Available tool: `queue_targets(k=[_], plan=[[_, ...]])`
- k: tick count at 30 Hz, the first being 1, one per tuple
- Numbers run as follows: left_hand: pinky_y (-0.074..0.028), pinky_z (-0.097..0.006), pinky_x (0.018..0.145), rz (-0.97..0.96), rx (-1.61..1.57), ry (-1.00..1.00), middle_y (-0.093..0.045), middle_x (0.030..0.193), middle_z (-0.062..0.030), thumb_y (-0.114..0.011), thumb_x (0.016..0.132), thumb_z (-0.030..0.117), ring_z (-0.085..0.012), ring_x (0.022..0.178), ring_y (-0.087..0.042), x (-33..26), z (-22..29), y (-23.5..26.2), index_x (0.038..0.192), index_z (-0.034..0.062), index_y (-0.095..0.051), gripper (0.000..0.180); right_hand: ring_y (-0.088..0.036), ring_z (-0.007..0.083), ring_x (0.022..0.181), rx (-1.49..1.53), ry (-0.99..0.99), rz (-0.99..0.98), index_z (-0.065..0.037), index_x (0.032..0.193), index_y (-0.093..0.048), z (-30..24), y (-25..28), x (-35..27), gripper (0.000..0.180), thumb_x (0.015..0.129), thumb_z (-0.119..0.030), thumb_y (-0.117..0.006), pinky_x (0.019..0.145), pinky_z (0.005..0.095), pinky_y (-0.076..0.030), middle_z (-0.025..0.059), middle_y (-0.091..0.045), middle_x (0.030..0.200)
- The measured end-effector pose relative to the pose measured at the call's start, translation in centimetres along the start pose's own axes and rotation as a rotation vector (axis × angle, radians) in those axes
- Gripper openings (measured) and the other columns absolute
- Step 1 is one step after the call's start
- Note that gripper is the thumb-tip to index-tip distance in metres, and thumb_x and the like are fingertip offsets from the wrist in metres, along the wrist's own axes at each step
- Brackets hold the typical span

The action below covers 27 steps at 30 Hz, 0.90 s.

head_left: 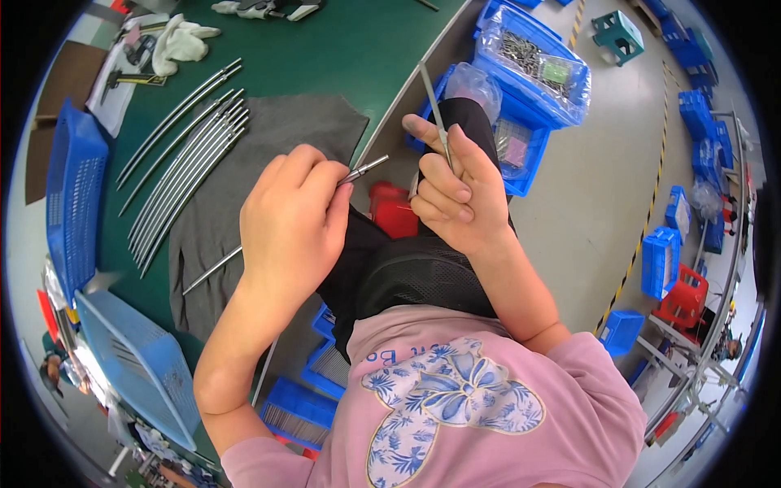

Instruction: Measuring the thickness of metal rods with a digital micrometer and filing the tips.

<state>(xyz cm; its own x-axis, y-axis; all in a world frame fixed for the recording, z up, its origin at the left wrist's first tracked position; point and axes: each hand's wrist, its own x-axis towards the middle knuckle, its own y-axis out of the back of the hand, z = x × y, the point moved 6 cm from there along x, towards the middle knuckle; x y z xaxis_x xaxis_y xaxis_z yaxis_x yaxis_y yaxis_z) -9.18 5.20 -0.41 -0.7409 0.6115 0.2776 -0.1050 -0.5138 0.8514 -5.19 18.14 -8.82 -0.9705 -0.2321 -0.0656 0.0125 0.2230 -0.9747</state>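
Note:
My left hand [291, 220] is closed round a thin metal rod [213, 270]. The rod's stepped, narrower end pokes out past the thumb and index finger, while its other end reaches down over a grey cloth [313, 122]. Upright in my right hand [464, 191] is a slim grey strip [431, 96], perhaps a file, gripped between thumb and fingers; its lower end is hidden in the palm. The two hands are apart, and the strip does not touch the rod. Several similar metal rods [183, 179] lie side by side on the green bench, left of my left hand.
Blue perforated baskets [77, 191] stand along the bench's left side. A white glove [183, 42] and calipers [130, 79] lie at the far left. Beyond my right hand are blue bins [533, 159] with bagged metal parts. A green stool [618, 37] stands on the floor.

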Motion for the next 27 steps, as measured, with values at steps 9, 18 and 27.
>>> queue_targets(k=[9, 18, 27], plan=[[-0.043, -0.034, 0.056, 0.115, -0.053, 0.024, -0.054, 0.077, -0.0049, -0.066, 0.067, 0.001, -0.0233, 0.068, -0.054, -0.6, -1.5, 0.4, 0.075, 0.0052, -0.056, 0.013, -0.028, 0.0041, 0.039, -0.268, -0.032, 0.108, -0.002, 0.118, -0.052, -0.5, 0.0, 0.2, 0.039, 0.098, -0.028, -0.030, 0.042, 0.0198, -0.027, -0.0045, -0.034, 0.053], [-0.043, -0.035, 0.058, 0.107, -0.080, -0.006, -0.052, 0.076, -0.0067, -0.065, 0.068, 0.000, -0.0245, 0.068, -0.052, -0.9, -0.5, 0.9, 0.078, 0.0043, -0.056, 0.015, -0.033, 0.0025, 0.054, -1.312, 0.283, 0.190, 0.002, 0.112, -0.059, -1.2, -2.4, 1.4, 0.028, 0.096, -0.015, -0.042, 0.049, 0.0197, -0.029, -0.0050, -0.037, 0.058], [-0.042, -0.034, 0.059, 0.178, -0.157, 0.044, -0.051, 0.075, -0.0059, -0.066, 0.068, 0.000, -0.0247, 0.067, -0.051, -1.4, -1.3, -0.2, 0.077, 0.0040, -0.059, 0.013, -0.052, 0.0092, 0.060, -1.398, 0.408, 0.130, 0.006, 0.117, -0.043, 0.6, -3.1, -2.3, 0.027, 0.090, 0.004, -0.038, 0.060, 0.0208, -0.041, 0.0062, -0.058, 0.070]])
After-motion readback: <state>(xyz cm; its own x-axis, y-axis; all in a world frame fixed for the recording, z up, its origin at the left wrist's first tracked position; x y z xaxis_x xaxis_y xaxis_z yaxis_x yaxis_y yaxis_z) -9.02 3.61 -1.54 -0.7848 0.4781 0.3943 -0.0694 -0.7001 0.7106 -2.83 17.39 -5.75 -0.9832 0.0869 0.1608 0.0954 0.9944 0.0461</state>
